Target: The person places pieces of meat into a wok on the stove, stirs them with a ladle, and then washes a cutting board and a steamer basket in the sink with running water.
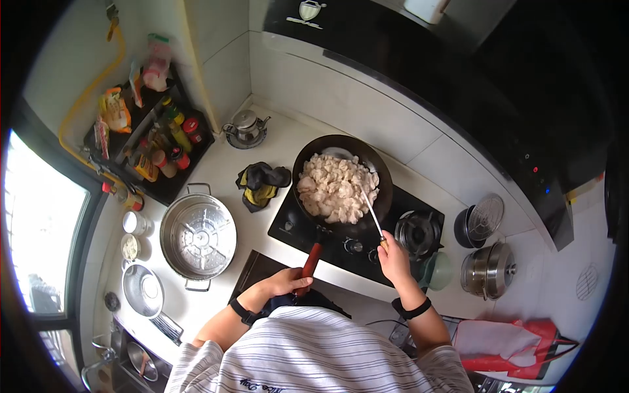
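Note:
A dark wok (386, 171) sits over the left side of the black gas stove (298, 229), filled with pale, lumpy pieces of what looks like chicken (334, 187). My left hand (288, 281) is closed around the wok's reddish-brown handle (312, 259). In my right hand (394, 260) is a long cooking utensil, likely a spatula (375, 218), with a thin metal shaft and a wooden grip. Its far end lies among the meat at the wok's right side, so the head is hidden.
Left of the stove are a large steamer pot (198, 280), a black-and-yellow cloth (259, 183), a metal teapot (246, 124) and a strainer (142, 290). A spice rack (171, 187) stands in the corner. Lidded pots (488, 270) stand right; the range hood (419, 85) hangs above.

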{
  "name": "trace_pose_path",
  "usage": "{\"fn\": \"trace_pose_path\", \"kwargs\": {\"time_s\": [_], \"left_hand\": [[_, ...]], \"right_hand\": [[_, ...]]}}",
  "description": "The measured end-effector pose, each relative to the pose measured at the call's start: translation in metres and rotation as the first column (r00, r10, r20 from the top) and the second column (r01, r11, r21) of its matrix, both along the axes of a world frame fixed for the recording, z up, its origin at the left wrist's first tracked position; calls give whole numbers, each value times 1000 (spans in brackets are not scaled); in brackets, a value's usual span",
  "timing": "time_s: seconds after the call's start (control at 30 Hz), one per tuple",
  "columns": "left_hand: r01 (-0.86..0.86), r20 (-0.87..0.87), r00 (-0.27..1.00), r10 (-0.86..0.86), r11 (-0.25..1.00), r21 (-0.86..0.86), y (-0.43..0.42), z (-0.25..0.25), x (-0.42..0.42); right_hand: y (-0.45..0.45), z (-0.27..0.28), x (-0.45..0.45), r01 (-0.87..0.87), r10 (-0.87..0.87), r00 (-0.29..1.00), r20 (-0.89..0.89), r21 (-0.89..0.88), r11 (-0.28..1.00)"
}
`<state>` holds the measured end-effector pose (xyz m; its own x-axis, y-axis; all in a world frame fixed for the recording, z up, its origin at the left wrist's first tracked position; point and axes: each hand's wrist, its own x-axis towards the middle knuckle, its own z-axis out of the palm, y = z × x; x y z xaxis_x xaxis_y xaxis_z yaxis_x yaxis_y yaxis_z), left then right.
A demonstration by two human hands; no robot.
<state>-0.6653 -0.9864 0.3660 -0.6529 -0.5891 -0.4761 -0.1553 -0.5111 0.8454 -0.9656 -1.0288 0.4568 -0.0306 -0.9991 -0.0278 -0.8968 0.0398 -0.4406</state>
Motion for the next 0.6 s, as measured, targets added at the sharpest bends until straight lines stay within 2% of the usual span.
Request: {"fn": "trace_pose_path", "kwargs": {"time_s": [0.1,0.13,0.23,0.3,0.33,0.43,0.6], "left_hand": [[-10,-24,1000,10,1000,-4,-2,0,-7],[-22,-27,999,22,1000,-6,-4,0,-7],[18,32,999,-16,998,-58,-3,-1,-6],[-25,36,999,27,998,-52,-1,-4,-8],[-23,31,999,25,998,-52,0,-4,-9],[-41,38,998,42,999,-31,-1,0,-9],[-78,94,992,87,993,-89,-5,5,-7]], "right_hand": [[-4,1,10,-169,170,985,13,-32,985],[0,3,13,-213,212,975,-64,0,977],[15,4,2,-247,247,958,-144,22,969],[27,16,-14,-311,305,899,-314,31,950],[31,22,-21,-309,303,898,-320,32,950],[43,38,-40,-330,324,813,-485,76,941],[72,90,-50,-263,268,836,-479,78,962]]}}
